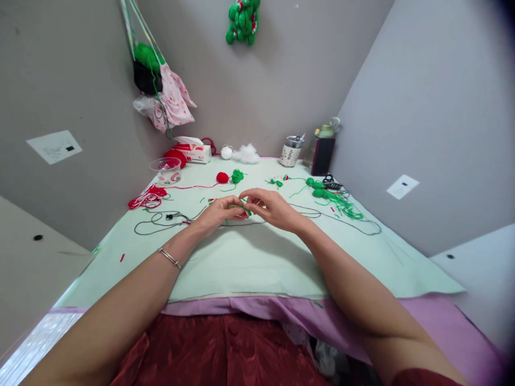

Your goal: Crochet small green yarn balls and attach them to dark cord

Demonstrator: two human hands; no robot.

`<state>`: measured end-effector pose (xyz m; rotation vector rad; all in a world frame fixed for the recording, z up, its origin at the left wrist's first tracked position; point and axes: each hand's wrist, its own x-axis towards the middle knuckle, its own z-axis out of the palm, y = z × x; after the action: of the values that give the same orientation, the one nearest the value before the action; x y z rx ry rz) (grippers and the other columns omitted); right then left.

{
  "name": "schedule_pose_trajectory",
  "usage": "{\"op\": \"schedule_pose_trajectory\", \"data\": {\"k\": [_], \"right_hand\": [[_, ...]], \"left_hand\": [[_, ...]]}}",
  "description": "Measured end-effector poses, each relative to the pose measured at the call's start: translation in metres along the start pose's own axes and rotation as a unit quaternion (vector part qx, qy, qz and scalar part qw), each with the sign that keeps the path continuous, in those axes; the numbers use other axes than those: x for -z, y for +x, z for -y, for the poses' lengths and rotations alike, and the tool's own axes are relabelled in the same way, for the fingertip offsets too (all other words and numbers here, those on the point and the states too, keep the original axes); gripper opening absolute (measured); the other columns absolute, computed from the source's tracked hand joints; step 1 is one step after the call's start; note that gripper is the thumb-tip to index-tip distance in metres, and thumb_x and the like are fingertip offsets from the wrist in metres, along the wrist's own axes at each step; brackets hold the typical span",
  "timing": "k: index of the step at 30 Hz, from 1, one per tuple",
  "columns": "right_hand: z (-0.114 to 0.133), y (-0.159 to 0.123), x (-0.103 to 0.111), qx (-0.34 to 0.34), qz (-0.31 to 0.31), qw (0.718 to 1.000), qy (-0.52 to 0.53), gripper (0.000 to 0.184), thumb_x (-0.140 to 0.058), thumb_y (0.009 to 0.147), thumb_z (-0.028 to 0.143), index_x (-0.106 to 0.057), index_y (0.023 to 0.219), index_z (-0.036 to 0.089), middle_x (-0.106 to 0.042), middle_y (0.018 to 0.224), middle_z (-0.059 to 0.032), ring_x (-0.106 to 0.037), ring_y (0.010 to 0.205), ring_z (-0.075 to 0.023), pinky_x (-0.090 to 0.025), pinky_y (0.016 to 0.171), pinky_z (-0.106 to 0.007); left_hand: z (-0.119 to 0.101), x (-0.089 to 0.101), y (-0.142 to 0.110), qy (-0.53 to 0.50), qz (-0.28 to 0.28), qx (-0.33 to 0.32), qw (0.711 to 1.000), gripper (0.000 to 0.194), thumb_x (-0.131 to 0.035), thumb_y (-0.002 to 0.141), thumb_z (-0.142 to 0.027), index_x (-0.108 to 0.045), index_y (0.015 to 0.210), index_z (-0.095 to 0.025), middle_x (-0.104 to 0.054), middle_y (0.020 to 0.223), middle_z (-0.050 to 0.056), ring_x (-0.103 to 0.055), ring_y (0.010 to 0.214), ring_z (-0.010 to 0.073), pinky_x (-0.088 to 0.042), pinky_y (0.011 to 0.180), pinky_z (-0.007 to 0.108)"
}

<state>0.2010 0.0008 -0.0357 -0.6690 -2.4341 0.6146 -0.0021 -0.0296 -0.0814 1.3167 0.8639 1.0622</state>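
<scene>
My left hand (220,213) is closed in a pinch on a small green and red crochet piece (247,213), mostly hidden by the fingers. My right hand (270,209) meets it from the other side, thumb and fingertips pinched together at a green yarn strand of the same piece. Whether a hook or needle is between the fingers, I cannot tell. Just beyond the left fingers lies another small red, white and green bit (211,201). A dark cable (153,231) loops across the table on both sides of my hands.
Farther back lie a red yarn ball (222,177), a green yarn bundle (237,176) and white stuffing (247,154). A tissue box (200,154) and clear plastic tub (168,171) stand left. Right are a pen holder (290,153), dark phone-like slab (323,156), scissors (330,183) and green yarn strands (344,206).
</scene>
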Motion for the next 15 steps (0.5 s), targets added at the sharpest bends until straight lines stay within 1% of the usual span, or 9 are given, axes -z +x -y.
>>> {"op": "schedule_pose_trajectory", "data": {"k": [4,6,7,9,11,13,15], "right_hand": [[-0.003,0.001,-0.007,0.021,0.004,0.996,-0.083,0.018,-0.054,0.094,0.019,-0.071,0.099,0.022,-0.065,0.090,-0.0039,-0.056,0.075,-0.0131,-0.040,0.068,-0.024],[-0.001,0.002,-0.008,0.030,-0.016,0.995,-0.091,0.019,-0.054,0.094,0.017,-0.072,0.093,0.021,-0.066,0.091,-0.0048,-0.056,0.075,-0.0133,-0.041,0.069,-0.025],[0.001,0.002,-0.008,0.035,-0.037,0.996,-0.075,0.018,-0.054,0.093,0.018,-0.072,0.090,0.020,-0.066,0.093,-0.0053,-0.056,0.076,-0.0134,-0.041,0.069,-0.026],[0.008,0.004,-0.005,0.034,-0.094,0.995,0.004,0.014,-0.058,0.092,0.023,-0.071,0.086,0.019,-0.066,0.097,-0.0059,-0.057,0.076,-0.0132,-0.042,0.066,-0.026],[0.015,0.004,0.002,0.013,-0.131,0.982,0.133,0.016,-0.061,0.091,0.034,-0.067,0.087,0.020,-0.066,0.097,-0.0058,-0.058,0.070,-0.0118,-0.042,0.058,-0.025],[0.019,0.005,0.011,-0.030,-0.128,0.955,0.266,0.026,-0.061,0.090,0.046,-0.060,0.091,0.020,-0.067,0.088,-0.0038,-0.056,0.058,-0.0099,-0.039,0.049,-0.023],[0.018,0.005,0.022,-0.065,-0.119,0.925,0.354,0.034,-0.062,0.088,0.054,-0.053,0.091,0.022,-0.064,0.072,0.0007,-0.054,0.050,-0.0097,-0.038,0.044,-0.022]], "left_hand": [[-0.001,-0.004,-0.002,-0.019,0.003,0.029,0.999,0.030,-0.079,0.074,-0.036,-0.068,0.091,-0.014,-0.068,0.091,0.003,-0.067,0.083,0.0166,-0.052,0.092,0.040],[-0.002,-0.004,-0.002,-0.019,0.005,0.037,0.999,0.030,-0.080,0.073,-0.036,-0.068,0.089,-0.014,-0.068,0.087,0.003,-0.066,0.081,0.0161,-0.052,0.091,0.040],[-0.002,-0.004,-0.002,-0.016,0.007,0.039,0.999,0.030,-0.080,0.073,-0.036,-0.068,0.088,-0.013,-0.068,0.085,0.003,-0.066,0.080,0.0159,-0.053,0.089,0.039],[-0.003,-0.003,-0.001,-0.010,0.008,0.040,0.999,0.029,-0.080,0.073,-0.035,-0.066,0.086,-0.013,-0.069,0.081,0.003,-0.066,0.079,0.0157,-0.053,0.087,0.038],[-0.002,-0.003,-0.001,-0.010,0.006,0.039,0.999,0.028,-0.080,0.074,-0.035,-0.064,0.085,-0.014,-0.070,0.079,0.003,-0.066,0.077,0.0152,-0.054,0.086,0.037],[-0.002,-0.002,-0.001,-0.015,-0.002,0.041,0.999,0.029,-0.080,0.074,-0.035,-0.062,0.086,-0.015,-0.070,0.079,0.003,-0.067,0.076,0.0154,-0.055,0.085,0.038],[-0.001,-0.002,0.000,-0.021,-0.012,0.041,0.999,0.030,-0.079,0.074,-0.035,-0.061,0.088,-0.016,-0.070,0.079,0.002,-0.068,0.075,0.0155,-0.056,0.083,0.038]]}}
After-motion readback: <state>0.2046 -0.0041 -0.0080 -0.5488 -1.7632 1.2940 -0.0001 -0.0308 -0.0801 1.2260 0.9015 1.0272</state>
